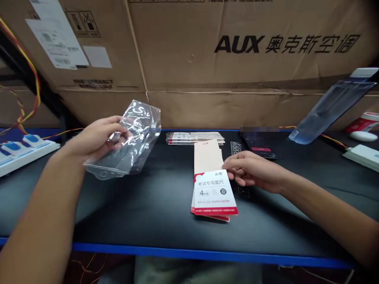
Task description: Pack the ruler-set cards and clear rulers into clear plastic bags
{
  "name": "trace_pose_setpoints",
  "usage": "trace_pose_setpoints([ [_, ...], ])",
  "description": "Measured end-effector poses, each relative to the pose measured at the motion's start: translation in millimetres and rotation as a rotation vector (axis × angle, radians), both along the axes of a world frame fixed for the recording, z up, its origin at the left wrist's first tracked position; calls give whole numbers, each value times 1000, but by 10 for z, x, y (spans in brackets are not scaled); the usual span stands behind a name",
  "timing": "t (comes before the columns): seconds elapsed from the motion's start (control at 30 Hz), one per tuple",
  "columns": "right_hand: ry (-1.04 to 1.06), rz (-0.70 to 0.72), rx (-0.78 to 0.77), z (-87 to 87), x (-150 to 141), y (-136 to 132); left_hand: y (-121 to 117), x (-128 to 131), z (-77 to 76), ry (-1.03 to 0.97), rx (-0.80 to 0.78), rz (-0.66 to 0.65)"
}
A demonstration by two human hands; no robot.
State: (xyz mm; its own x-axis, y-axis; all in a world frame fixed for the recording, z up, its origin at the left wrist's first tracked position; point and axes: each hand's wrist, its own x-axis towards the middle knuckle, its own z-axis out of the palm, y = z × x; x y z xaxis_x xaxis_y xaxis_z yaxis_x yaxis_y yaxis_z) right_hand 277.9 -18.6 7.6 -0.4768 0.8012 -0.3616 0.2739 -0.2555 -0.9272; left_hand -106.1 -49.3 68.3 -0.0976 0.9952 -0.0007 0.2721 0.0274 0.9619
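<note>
My left hand (111, 136) is raised over the left part of the table, its fingers closed on a clear plastic pouch (134, 138). The pouch looks see-through, with a hang hole in its lower flap. To the right, my right hand (251, 169) has its fingers curled at the upper right edge of a white and red printed card (211, 193). That card lies angled over several similar cards, whose beige part (207, 156) shows behind it. A clear ruler piece (236, 148) with markings lies just beyond the right hand.
Several flat packs (195, 138) lie stacked at the back. Beside them is a dark packet (260, 144). A clear bottle (328, 108) leans at the right. A power strip (29, 152) stands left, another white block (363, 157) right. A large carton (192, 71) walls the back.
</note>
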Motion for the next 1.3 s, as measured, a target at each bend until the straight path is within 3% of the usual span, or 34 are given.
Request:
trace_pose_setpoints([
  [0.17,-201,0,91,12,-29,-42,178,-469,-264,50,-79,156],
  [0.33,-340,61,142,10,-49,-72,361,-654,-490,71,-116,127],
  [0.6,-373,99,211,15,-65,-77,370,-561,-512,140,-28,76],
  [0.73,-393,123,274,-6,-62,-96,392,-455,-599,390,-54,163],
  [0.87,-376,86,444,-32,-63,-48,392,-395,-639,663,-71,266],
  [0.97,-352,34,667,-34,-142,113,366,-348,-586,819,-54,308],
  [1.1,-496,88,1133,-37,-405,519,352,-312,-566,947,-5,319],
  [1.3,-628,192,1248,-119,-838,1075,405,-406,-725,1013,32,220],
])
